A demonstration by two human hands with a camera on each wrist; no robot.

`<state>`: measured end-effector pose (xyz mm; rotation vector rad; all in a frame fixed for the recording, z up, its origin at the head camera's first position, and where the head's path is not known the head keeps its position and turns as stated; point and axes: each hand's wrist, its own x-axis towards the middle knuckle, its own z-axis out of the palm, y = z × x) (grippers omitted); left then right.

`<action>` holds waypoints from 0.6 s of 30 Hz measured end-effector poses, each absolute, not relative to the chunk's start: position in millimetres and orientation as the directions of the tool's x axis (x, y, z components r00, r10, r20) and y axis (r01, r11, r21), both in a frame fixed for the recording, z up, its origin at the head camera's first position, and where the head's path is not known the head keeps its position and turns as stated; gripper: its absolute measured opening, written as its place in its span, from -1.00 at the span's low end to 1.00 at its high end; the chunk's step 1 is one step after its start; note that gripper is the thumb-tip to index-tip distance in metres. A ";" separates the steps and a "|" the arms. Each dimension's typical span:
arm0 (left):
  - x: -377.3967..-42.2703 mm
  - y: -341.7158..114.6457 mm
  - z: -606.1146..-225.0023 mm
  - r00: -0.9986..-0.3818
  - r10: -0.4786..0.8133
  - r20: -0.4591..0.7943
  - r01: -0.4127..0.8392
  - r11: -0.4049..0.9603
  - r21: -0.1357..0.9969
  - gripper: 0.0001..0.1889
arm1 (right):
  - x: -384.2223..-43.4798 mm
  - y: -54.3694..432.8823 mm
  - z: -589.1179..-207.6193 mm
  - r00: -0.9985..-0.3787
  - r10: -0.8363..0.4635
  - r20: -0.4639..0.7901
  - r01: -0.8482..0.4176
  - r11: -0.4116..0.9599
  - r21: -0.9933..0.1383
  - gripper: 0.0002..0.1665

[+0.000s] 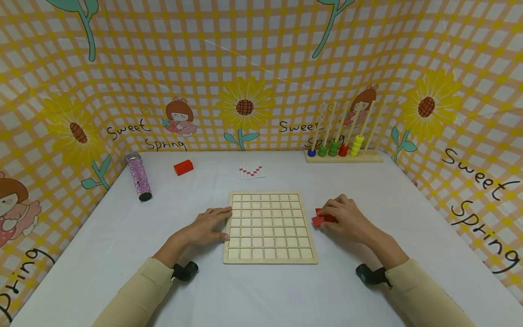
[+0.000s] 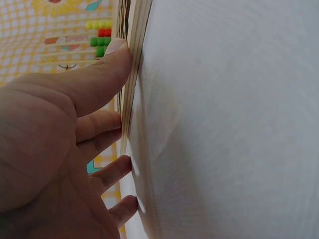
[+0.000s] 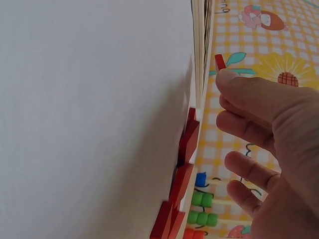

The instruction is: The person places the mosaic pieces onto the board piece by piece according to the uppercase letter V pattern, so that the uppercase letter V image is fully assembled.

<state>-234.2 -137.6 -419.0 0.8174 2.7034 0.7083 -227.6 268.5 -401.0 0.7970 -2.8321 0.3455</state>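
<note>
A pale wooden board [image 1: 267, 227] divided into square cells lies in the middle of the table. My left hand [image 1: 208, 225] rests at its left edge; in the left wrist view the thumb and fingers [image 2: 112, 172] touch the board's side [image 2: 134, 64]. Just right of the board, my right hand [image 1: 347, 218] is over several small red tiles [image 1: 317, 221], partly hiding them. The right wrist view shows the thumb and a finger pinching one red tile [image 3: 220, 61], raised above the other red tiles [image 3: 181, 181] on the table.
A small card [image 1: 251, 171] with a zigzag of red squares lies beyond the board. Further left are a red block [image 1: 183, 167] and a glittery pink microphone [image 1: 139, 176]. A wooden bead rack [image 1: 343, 159] with upright rods stands back right, near the checked cloth wall [image 1: 278, 54].
</note>
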 end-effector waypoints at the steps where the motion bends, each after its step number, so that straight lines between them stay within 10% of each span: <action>1: -234.1 -137.7 -418.9 -0.818 0.571 -0.075 0.461 0.726 0.510 -0.23 | -226.7 266.8 -400.7 -0.838 -0.490 0.239 -0.534 0.827 -0.178 -0.67; 18: -233.4 -138.6 -417.7 -0.814 0.577 -0.067 0.466 0.717 0.519 -0.23 | -216.0 239.3 -400.5 -0.806 -0.500 0.317 -0.573 0.794 -0.203 -0.66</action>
